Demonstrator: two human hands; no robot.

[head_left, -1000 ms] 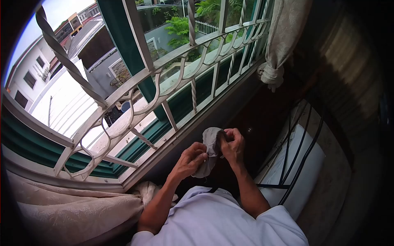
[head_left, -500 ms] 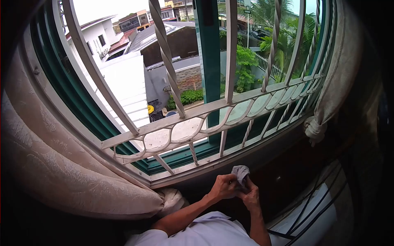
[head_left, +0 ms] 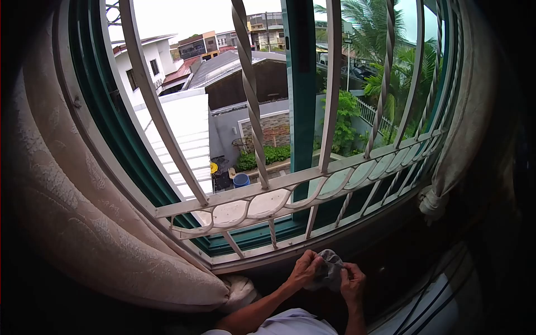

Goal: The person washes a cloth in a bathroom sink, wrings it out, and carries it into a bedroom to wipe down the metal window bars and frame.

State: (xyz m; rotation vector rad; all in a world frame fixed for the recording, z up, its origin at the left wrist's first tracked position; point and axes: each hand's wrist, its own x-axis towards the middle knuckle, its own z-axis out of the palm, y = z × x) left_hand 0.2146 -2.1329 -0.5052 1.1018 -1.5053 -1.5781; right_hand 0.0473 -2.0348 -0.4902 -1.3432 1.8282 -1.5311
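Note:
A grey cloth is stretched between my two hands, just below the window sill. My left hand pinches its left edge with thumb and fingers. On the other side, my right hand grips the cloth's right edge, fingers curled. The cloth hangs a little crumpled and its lower part is dim. Just beyond the hands stands the white window grille, which neither hand touches.
A green sliding window frame lies behind the grille. Knotted curtains hang at the left and right. Dark cables cross a pale surface at lower right. Outside are roofs, plants and a blue barrel.
My hands have moved slightly apart, and the bunched cloth is now spread wider between them. The view has shifted, so the window appears lower and further right.

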